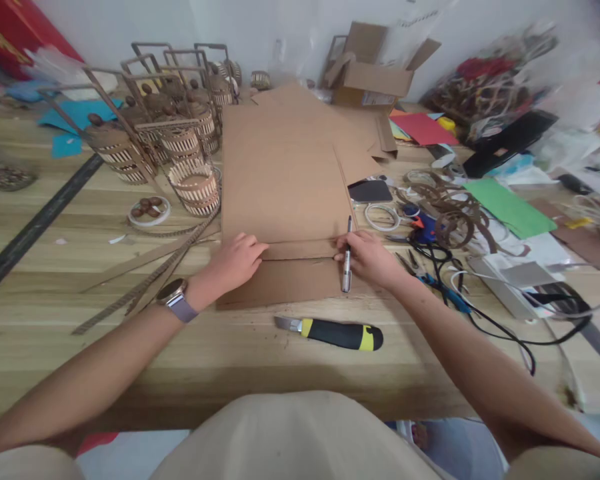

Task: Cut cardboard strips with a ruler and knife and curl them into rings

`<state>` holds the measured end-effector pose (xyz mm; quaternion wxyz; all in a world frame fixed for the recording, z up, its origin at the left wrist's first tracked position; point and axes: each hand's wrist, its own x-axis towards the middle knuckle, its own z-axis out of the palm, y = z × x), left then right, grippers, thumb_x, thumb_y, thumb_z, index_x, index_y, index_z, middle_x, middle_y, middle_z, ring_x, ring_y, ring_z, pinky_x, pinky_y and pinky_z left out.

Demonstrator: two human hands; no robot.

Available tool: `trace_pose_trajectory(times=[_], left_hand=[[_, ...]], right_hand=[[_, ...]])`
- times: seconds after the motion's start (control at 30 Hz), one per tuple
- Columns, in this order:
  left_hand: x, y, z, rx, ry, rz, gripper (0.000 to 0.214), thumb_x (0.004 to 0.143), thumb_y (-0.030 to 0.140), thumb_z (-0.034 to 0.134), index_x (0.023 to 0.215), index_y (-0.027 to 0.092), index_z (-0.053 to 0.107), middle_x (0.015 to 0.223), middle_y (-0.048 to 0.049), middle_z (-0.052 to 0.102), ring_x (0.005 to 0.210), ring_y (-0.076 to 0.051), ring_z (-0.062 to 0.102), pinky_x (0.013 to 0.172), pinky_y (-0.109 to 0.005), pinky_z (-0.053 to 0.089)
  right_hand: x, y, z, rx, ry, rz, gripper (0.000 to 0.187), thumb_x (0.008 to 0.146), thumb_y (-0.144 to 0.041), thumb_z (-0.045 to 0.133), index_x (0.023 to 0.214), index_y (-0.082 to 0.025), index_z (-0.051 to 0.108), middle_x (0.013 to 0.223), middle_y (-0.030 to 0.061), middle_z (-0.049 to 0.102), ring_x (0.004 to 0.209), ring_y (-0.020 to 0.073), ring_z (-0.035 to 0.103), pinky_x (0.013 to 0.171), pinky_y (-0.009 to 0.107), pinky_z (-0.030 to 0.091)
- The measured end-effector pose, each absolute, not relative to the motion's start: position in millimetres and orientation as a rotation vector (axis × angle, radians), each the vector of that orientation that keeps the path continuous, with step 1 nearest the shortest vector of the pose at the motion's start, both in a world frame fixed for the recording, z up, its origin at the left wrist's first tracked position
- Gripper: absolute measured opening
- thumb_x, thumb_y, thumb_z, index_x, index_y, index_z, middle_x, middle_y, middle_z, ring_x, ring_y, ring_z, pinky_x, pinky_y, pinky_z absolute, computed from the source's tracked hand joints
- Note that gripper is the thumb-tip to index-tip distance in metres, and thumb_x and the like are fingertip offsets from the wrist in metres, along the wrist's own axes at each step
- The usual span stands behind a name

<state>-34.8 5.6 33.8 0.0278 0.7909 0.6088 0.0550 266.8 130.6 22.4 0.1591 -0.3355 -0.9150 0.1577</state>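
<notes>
A narrow cardboard strip (303, 251) lies across the lower part of a large brown cardboard sheet (283, 180). My left hand (237, 260) is closed at the strip's left end, thumb and fingertips pinching it. At the right end, my right hand (366, 259) rests with its fingertips on the strip's edge, and a pen (347, 270) is tucked between its fingers, pointing down toward me. Just below the sheet, a black and yellow utility knife (343, 334) lies on the wooden table with its blade end to the left.
Woven lantern baskets (195, 187) and a dish of brown beads (149, 211) stand at the left. An opened cardboard box (375, 77) sits behind. On the right are a glue gun (424, 223), pliers (415, 267), black cables (480, 327) and green paper (510, 207).
</notes>
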Motion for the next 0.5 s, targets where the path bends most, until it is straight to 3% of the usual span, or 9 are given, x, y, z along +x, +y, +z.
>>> trace_pose_trajectory(times=[0.17, 0.3, 0.5], left_hand=[[-41.0, -7.4, 45.2, 2.463, 1.779, 0.396, 0.031, 0.093, 0.024, 0.061, 0.121, 0.013, 0.064, 0.119, -0.0121, 0.061, 0.109, -0.027, 0.056, 0.097, -0.043, 0.045], [-37.0, -30.3, 43.4, 2.479, 1.624, 0.318, 0.023, 0.092, 0.018, 0.062, 0.114, 0.018, 0.07, 0.11, -0.0078, 0.067, 0.101, -0.024, 0.059, 0.091, -0.04, 0.049], [-30.6, -51.8, 27.2, 2.517, 1.597, 0.322, 0.025, 0.091, 0.013, 0.062, 0.113, 0.021, 0.071, 0.115, -0.009, 0.065, 0.105, -0.025, 0.057, 0.092, -0.041, 0.051]], right_hand=[[289.3, 116.8, 30.4, -0.961, -2.561, 0.561, 0.014, 0.087, -0.035, 0.059, 0.094, -0.024, 0.055, 0.1, 0.0074, 0.069, 0.09, 0.0243, 0.065, 0.076, 0.036, 0.05], [308.7, 96.0, 28.2, -0.946, -2.555, 0.648, 0.014, 0.087, -0.038, 0.059, 0.092, -0.025, 0.056, 0.097, 0.0074, 0.069, 0.087, 0.0237, 0.066, 0.072, 0.035, 0.052], [317.3, 80.8, 17.7, -0.85, -2.544, 0.656, 0.012, 0.089, -0.036, 0.06, 0.088, -0.025, 0.057, 0.104, 0.009, 0.07, 0.096, 0.0253, 0.066, 0.081, 0.04, 0.053]])
